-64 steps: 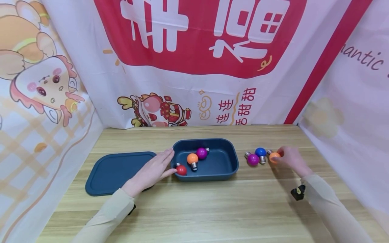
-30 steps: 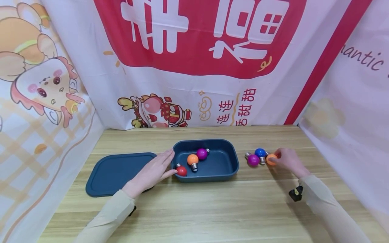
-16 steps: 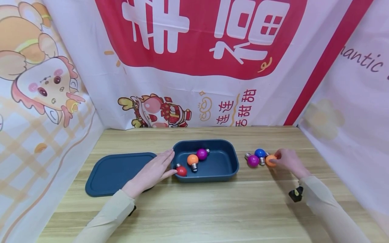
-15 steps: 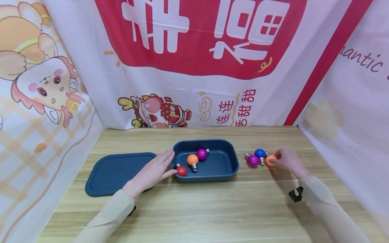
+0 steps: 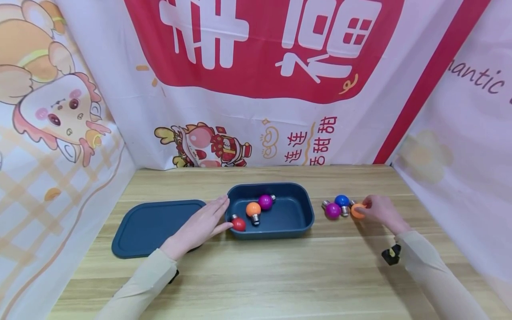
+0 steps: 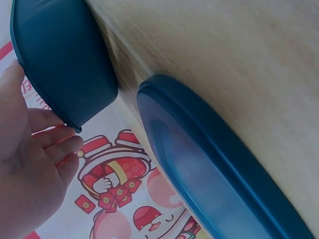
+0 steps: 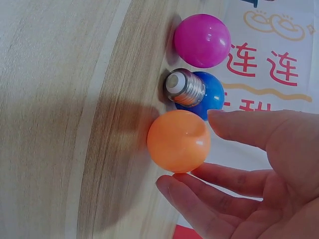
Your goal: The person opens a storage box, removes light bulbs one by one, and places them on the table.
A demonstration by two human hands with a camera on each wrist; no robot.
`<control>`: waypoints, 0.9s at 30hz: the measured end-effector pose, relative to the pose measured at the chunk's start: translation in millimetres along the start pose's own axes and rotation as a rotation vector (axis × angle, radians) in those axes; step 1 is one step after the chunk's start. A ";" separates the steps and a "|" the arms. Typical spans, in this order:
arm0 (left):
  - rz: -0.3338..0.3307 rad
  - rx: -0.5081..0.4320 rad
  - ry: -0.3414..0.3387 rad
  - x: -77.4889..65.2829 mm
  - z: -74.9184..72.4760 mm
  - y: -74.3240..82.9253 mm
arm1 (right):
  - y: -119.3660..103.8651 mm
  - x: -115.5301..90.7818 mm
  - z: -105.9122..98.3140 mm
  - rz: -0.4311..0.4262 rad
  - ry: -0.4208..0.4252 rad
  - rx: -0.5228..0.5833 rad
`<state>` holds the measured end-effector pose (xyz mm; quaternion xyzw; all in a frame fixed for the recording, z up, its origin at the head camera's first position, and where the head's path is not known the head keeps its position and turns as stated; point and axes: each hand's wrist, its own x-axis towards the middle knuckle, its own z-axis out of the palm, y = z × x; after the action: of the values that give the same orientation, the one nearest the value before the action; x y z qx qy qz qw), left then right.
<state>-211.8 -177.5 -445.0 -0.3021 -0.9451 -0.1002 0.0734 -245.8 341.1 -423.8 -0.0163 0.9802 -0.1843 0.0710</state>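
My left hand (image 5: 202,224) rests at the left end of a dark blue box (image 5: 288,233), its thumb and fairly straight fingers spread along the rim. Inside the box lie a red light bulb (image 5: 239,224), an orange bulb (image 5: 253,209) and a purple bulb (image 5: 265,202). On the wooden table right of it, my right hand (image 5: 382,211) has thumb and fingers around another orange bulb (image 7: 178,142), fingertips against its globe. Just left of that one lie a blue bulb (image 7: 212,97), its metal screw base showing, and a second purple bulb (image 7: 202,41).
The box's dark blue lid (image 5: 154,229) lies flat on the table (image 5: 256,275), left of the box and partly behind my left hand and forearm. Printed cloth (image 5: 256,106) hangs at the back and along both sides.
Over two seconds the orange bulb at my right hand has shifted slightly left and nearer, and the hand has moved slightly with it. My left hand stays at the box.
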 end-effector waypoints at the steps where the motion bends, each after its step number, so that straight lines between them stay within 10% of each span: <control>1: 0.001 0.002 0.001 0.2 0.0 -0.2 | -0.3 -0.5 -0.5 0.003 -0.002 0.003; 27: 0.012 0.013 0.010 -0.1 -1.5 0.4 | 8.2 3.3 2.7 0.004 -0.032 0.033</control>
<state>-211.4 -177.6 -443.5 -0.3066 -0.9436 -0.0951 0.0805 -248.8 347.6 -429.8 -0.0163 0.9758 -0.2000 0.0873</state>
